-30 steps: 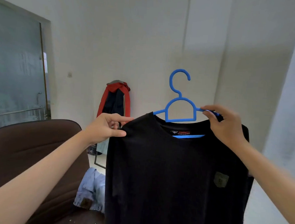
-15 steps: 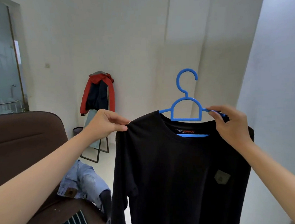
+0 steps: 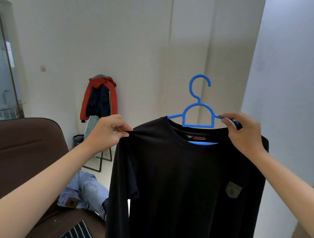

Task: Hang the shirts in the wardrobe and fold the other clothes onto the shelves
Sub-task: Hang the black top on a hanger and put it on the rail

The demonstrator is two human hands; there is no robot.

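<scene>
- The left hand (image 3: 107, 133) is raised in front at about chest height, arm stretched forward, its fingers (image 3: 122, 128) pinched together on the left shoulder of a black long-sleeved shirt (image 3: 185, 183).
- The right hand (image 3: 242, 133) is raised at the same height, its fingers curled round the right arm of a blue plastic hanger (image 3: 198, 111) together with the shirt's right shoulder.
- The shirt hangs on the hanger, held up in the air between the two hands; the hook stands upright and free above the collar, and a small grey patch sits on the chest.
- Below on the left is a brown sofa (image 3: 25, 149); light blue jeans (image 3: 84, 193) lie crumpled on its seat, with a striped cloth (image 3: 77, 232) nearer the bottom edge.
- Behind are plain white walls, and a red and navy jacket (image 3: 99, 98) hangs on a stand by the wall.
- A glass door (image 3: 1, 76) is at the far left.
</scene>
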